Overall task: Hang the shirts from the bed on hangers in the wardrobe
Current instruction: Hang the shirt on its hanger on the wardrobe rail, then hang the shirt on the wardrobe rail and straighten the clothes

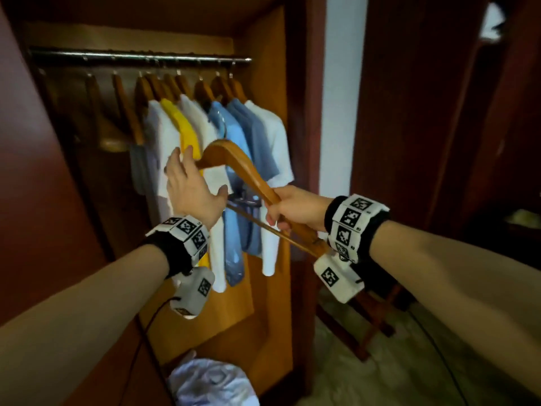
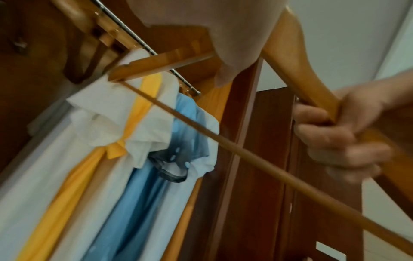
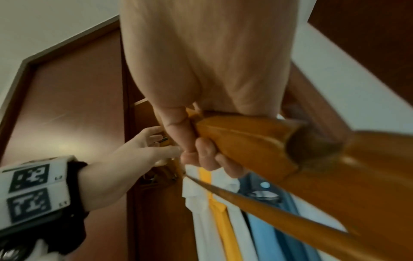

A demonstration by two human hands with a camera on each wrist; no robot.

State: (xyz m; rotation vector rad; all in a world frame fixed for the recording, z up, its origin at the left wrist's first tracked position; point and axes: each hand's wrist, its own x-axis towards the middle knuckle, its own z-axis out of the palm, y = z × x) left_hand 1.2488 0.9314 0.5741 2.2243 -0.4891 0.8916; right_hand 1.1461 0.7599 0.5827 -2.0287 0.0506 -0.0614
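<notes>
A bare wooden hanger (image 1: 240, 165) is out of the wardrobe, tilted, in front of the hung shirts. My right hand (image 1: 288, 210) grips one arm of the wooden hanger (image 2: 317, 91), with its thin crossbar (image 2: 223, 139) running below my fingers. My left hand (image 1: 190, 186) is open, fingers spread, just left of the hanger's far end, not holding it. Several shirts, among them a white shirt (image 1: 159, 133), a yellow shirt (image 1: 184, 130) and a blue shirt (image 1: 231, 142), hang on wooden hangers from the metal rail (image 1: 140, 57). In the right wrist view my fingers (image 3: 201, 155) wrap the hanger (image 3: 245, 139).
Empty wooden hangers (image 1: 123, 112) hang at the rail's left end. The dark wardrobe door (image 1: 44, 200) stands open on the left. A crumpled white and blue cloth (image 1: 213, 382) lies on the wardrobe floor. A dark wooden partition (image 1: 409, 112) stands to the right.
</notes>
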